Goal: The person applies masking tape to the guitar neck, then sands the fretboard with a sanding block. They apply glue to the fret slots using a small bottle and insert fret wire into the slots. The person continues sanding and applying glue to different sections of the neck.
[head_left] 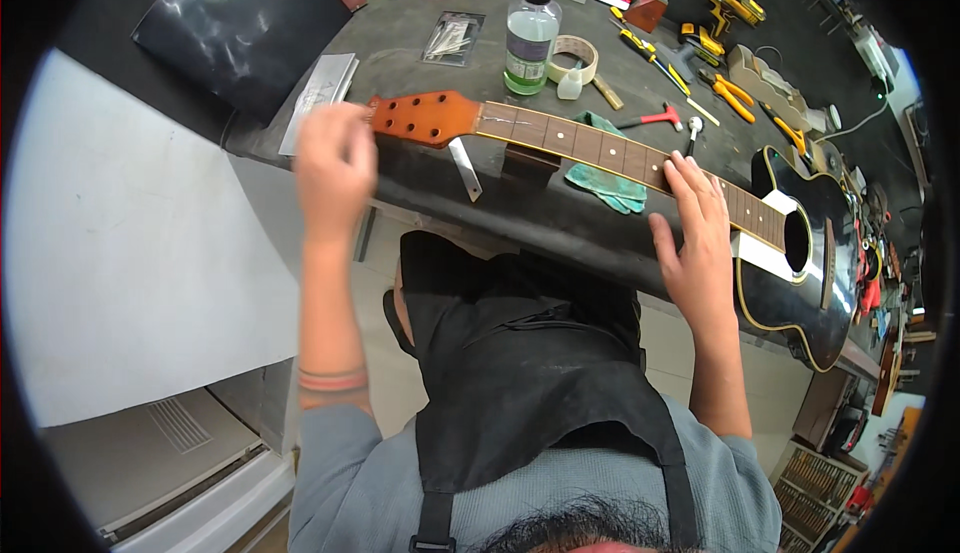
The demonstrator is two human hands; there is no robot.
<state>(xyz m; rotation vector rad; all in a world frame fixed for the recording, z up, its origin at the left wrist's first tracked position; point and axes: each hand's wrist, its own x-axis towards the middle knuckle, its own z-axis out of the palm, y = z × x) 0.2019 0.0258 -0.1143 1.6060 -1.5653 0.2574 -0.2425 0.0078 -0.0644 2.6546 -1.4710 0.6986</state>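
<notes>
- Left hand [335, 161] is raised at the near edge of the table [420, 38], fingers curled loosely together; it is blurred, and whether it holds anything cannot be told.
- Just beside that hand, to its right, is the orange-brown headstock [425, 118] of an acoustic guitar; the fingertips are at the headstock's end, though contact is unclear.
- Right hand [695, 238] lies flat and open, palm down, fingers spread over the guitar neck [590, 143], close to where the neck meets the body.
- Guitar neck runs along the near edge of the table from left to right, dark brown with pale dot markers.
- Glossy black guitar body [800, 293] sits at the table's near right corner, overhanging the edge, with a white sheet [762, 243] by the soundhole.
- Both forearms come up from the lower edge in grey sleeves; the left one is nearly upright, with bands at the wrist, and the right one leans slightly inward.
- A green cloth [605, 185] lies under the neck, between the two hands.
- A small metal blade [465, 168] lies on the table just below the headstock.
- Further back stand a clear spray bottle [530, 38] and a roll of tape [578, 53]; yellow-handled pliers [735, 96] and a red-handled hammer [655, 118] lie toward the far right.
</notes>
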